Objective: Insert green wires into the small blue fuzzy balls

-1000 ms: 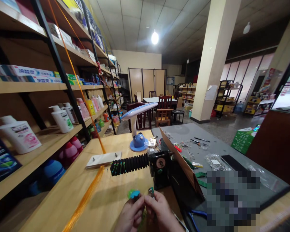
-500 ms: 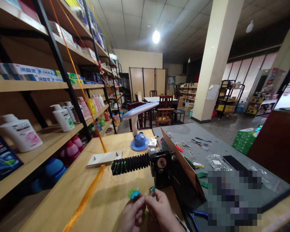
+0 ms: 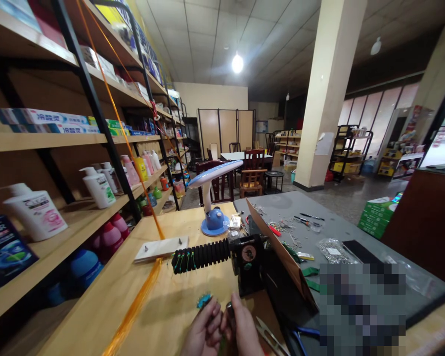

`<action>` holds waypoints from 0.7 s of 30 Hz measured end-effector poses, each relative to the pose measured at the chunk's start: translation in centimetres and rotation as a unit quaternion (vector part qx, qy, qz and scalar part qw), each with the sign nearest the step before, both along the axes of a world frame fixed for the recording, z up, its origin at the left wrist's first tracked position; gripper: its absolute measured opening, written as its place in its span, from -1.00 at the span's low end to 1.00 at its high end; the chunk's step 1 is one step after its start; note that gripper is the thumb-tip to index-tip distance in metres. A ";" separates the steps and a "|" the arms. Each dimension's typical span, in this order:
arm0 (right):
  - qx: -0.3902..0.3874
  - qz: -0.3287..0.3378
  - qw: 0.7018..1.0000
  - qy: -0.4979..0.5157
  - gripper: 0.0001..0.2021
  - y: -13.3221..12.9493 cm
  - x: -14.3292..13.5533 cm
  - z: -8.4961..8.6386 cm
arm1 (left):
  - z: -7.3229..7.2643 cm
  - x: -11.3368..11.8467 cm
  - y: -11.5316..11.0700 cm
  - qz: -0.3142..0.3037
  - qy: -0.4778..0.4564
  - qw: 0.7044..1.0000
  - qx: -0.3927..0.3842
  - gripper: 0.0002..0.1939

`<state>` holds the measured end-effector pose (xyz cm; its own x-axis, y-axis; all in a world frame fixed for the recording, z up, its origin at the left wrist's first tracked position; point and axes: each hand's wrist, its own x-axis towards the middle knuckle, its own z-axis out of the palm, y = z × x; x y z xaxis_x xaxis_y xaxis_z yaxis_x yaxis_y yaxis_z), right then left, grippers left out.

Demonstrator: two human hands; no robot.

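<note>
Low in the view, my left hand is closed, fingers curled. A small teal piece with a fringed edge sticks out past its fingertips; its kind is unclear. Close beside it, my right hand pinches a small dark, shiny cylinder, partly covered by the fingers. The fingertips of both hands almost meet; anything fine between them is too small to see. Just beyond stands a black machine with a dial. From it a ridged black foam roll extends left, with several green-and-blue threaded pieces hooked on its end.
Orange threads run over the wooden table past a white board. A blue lamp stands behind the roll. Right of my hands lie scissors and blue-handled pliers. A brown panel edges the grey mat.
The teal piece has turned, and its bright green part no longer shows. My right hand has shifted slightly down, its cylinder now darker and more covered. The view has moved slightly.
</note>
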<state>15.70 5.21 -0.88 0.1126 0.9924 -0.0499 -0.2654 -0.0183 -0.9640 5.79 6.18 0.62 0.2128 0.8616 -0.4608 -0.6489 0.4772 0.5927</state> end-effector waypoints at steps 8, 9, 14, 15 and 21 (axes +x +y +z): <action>-0.021 -0.113 0.993 -0.031 -0.48 0.5 0.1 -1.0 | 1.0 0.5 0.0 0.041 0.011 0.998 -0.044 -0.72; -0.018 -0.120 0.992 -0.041 -0.52 0.6 0.2 -1.3 | 1.0 0.5 -0.1 0.045 0.011 0.998 -0.040 -0.72; -0.003 -0.131 0.990 -0.058 -0.56 0.6 0.4 -1.7 | 1.3 0.8 -0.2 0.051 0.020 0.998 -0.020 -0.79; -0.004 -0.127 0.990 -0.058 -0.54 0.6 0.3 -1.5 | 1.4 0.9 -0.2 0.055 0.021 0.998 -0.018 -0.79; -0.012 -0.139 0.983 -0.120 -0.53 0.9 -0.3 -0.3 | 2.3 1.6 -0.3 0.074 0.022 0.997 -0.025 -0.71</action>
<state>15.40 6.11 -1.21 0.3905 0.9205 -0.0114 -0.0284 -0.0003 -0.9996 7.36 5.87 2.91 0.0642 0.8578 -0.5099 -0.6879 0.4083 0.6001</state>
